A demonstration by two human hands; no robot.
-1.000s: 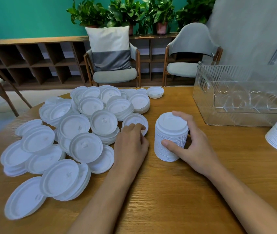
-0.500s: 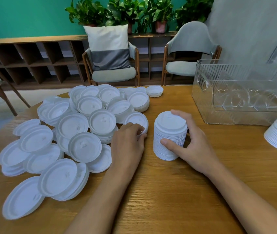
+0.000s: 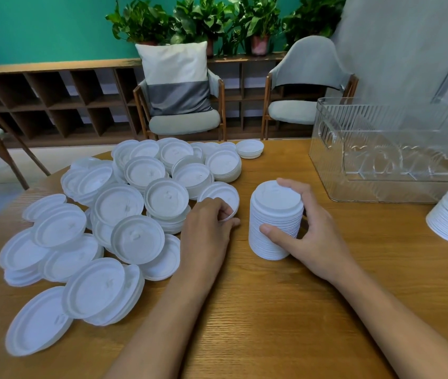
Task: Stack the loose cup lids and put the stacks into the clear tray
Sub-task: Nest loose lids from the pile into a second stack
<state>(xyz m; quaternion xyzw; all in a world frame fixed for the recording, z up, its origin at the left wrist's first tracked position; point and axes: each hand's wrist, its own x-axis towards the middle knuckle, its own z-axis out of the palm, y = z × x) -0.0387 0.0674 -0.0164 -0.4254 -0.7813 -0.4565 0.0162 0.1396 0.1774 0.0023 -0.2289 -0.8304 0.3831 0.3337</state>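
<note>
your right hand (image 3: 310, 236) has its grip curled round the stack (image 3: 274, 220), thumb on the near side, fingers over the top rim. your left hand (image 3: 206, 228) pinches the near edge of one lid (image 3: 221, 194) just left of the stack. lift that lid clear of the pile (image 3: 124, 206) further left, level it, and seat it square on top, easing your right fingers off the rim first. steady the stack on the bench (image 3: 272, 310); the tray (image 3: 381, 192) sits beyond it, to the right.

We face a teal wall (image 3: 39, 28) lined with low wooden shelving (image 3: 53, 105) topped by potted plants (image 3: 203, 20). Two grey armchairs (image 3: 293, 112) stand before it; one holds a cushion (image 3: 176, 77).
</note>
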